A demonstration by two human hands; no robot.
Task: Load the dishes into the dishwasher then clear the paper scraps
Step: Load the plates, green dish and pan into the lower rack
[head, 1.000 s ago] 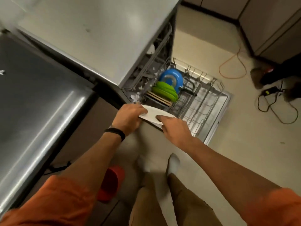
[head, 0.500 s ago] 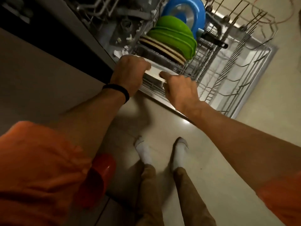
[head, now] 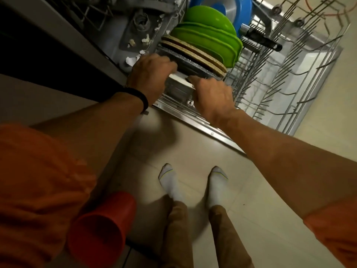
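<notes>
A white plate point(head: 178, 77) stands on edge in the pulled-out lower rack point(head: 289, 89) of the dishwasher, at the near end of a row. My left hand point(head: 149, 78) grips its left edge, and my right hand point(head: 210, 93) holds its right edge with fingers over the rim. Behind it stand a dark grey plate point(head: 193, 65), two tan plates point(head: 195, 53), green plates point(head: 208, 41) and a blue dish point(head: 235, 12). White paper scraps point(head: 133, 59) lie on the dishwasher floor to the left of the rack.
A black-handled utensil point(head: 264, 40) lies across the rack beside the green plates. The right half of the rack holds only bare tines. A red cup point(head: 104, 227) sits low at my left side. My socked feet point(head: 193, 184) stand on the tiled floor before the open door point(head: 212, 132).
I have bent down toward the rack, and both hands have lowered the white plate from above the door into the near end of the row.
</notes>
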